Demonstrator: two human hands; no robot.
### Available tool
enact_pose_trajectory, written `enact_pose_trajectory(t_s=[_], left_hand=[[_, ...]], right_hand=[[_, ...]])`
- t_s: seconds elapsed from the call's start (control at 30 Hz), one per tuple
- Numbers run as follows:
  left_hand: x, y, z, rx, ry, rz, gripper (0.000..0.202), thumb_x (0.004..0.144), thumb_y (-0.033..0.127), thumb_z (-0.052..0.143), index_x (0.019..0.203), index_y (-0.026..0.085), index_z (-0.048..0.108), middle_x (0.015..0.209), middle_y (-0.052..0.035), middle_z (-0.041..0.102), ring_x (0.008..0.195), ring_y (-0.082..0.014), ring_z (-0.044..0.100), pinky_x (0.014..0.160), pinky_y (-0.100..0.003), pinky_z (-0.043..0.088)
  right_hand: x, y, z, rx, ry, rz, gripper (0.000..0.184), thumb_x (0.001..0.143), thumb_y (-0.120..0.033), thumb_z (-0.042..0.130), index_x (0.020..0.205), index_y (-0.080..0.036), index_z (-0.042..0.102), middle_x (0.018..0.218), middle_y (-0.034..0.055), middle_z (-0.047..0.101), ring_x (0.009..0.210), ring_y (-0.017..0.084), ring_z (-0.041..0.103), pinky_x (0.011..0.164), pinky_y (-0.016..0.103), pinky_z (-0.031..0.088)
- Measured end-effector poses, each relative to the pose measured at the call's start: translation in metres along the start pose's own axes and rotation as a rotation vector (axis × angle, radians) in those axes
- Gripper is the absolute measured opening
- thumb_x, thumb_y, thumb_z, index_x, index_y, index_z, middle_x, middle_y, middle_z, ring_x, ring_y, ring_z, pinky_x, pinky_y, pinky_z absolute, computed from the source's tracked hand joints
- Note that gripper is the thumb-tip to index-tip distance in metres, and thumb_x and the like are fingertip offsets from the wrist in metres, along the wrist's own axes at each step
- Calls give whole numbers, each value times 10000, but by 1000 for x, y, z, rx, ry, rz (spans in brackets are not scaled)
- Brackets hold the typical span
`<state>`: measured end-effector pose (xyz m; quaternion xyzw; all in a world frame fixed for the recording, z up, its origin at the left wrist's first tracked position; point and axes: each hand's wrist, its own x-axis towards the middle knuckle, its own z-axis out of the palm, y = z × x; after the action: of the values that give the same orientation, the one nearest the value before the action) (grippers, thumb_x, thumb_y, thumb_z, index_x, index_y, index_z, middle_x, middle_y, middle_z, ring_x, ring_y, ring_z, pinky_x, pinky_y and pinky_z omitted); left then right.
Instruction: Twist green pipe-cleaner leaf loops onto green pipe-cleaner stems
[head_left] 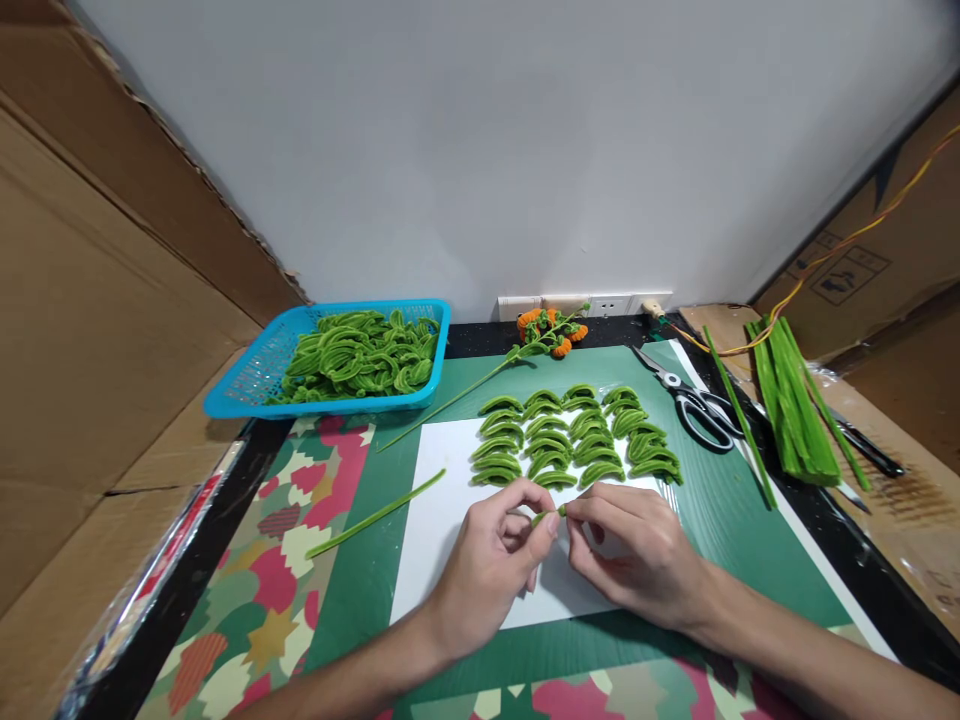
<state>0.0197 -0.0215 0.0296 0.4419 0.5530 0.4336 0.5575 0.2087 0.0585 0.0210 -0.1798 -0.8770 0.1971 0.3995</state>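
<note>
1. We are holding a short green fuzzy piece [547, 514] between both hands. It is sitting just above the white sheet [442, 560], directly in front of the rows of curved green pieces [574, 435].
2. The left hand [491, 560] is pinching the piece's left end between thumb and forefinger, with the other fingers curled under. The right hand [637, 555] is pinching the right end the same way. Gripping at each end appears to be giving us control over the short span between the fingertips.
3. The curved pieces are lying in tidy columns on the white sheet. We judge that the pale ground is making each one easy to tell apart.
4. A straight green stem [375, 514] is lying across the sheet's left edge onto the green mat [720, 520], near the left hand, seemingly within easy reach.
5. The scissors [697, 405] and the bundle of straight green stems [795, 400] are resting on the right side of the worktop [480, 340]. They are well apart from the sheet, probably so the middle is staying free.
6. The blue basket [247, 385] at the back left is holding a heap of similar curved pieces. A sprig with orange blossoms [551, 330] is lying by the wall.
7. Our fingertips are covering most of the pinched piece, so we cannot tell its length or shape. The bundle is partly hiding a dark tool [870, 450]. The frame is cutting off our forearms.
</note>
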Motion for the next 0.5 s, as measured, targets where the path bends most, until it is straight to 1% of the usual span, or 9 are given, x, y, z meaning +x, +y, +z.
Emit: enact_pose_trajectory(t_s=[0.1, 0.23, 0.4, 0.5], left_hand=[[0, 1, 0, -17, -1, 5, 292, 1025, 485, 705, 988, 202, 639, 542, 79, 541, 473, -101, 469, 495, -192, 375], [1, 3, 0, -47, 7, 3, 289, 993, 467, 750, 966, 207, 626, 509, 85, 539, 447, -93, 426, 459, -178, 316], [2, 0, 0, -85, 24, 13, 298, 1011, 484, 726, 980, 212, 610, 534, 83, 553, 431, -83, 434, 433, -168, 300], [2, -2, 0, -88, 23, 9, 301, 1026, 493, 711, 991, 214, 606, 556, 81, 555, 438, -80, 459, 431, -163, 307]], right_hand=[[0, 0, -1, -5, -2, 4, 117, 1007, -109, 603, 1064, -189, 665, 767, 6, 651, 626, 145, 595, 586, 273, 468], [0, 1, -4, 14, -15, 12, 118, 1016, -125, 598, 1088, -188, 667, 816, 32, 690, 654, 158, 639, 592, 285, 495], [0, 0, -5, 32, 3, 4, 128, 993, -121, 614, 1090, -185, 668, 857, 46, 725, 678, 170, 673, 594, 301, 510], [0, -1, -4, 15, 11, 2, 117, 1001, -127, 615, 1085, -188, 668, 844, 43, 723, 666, 165, 672, 587, 300, 509]])
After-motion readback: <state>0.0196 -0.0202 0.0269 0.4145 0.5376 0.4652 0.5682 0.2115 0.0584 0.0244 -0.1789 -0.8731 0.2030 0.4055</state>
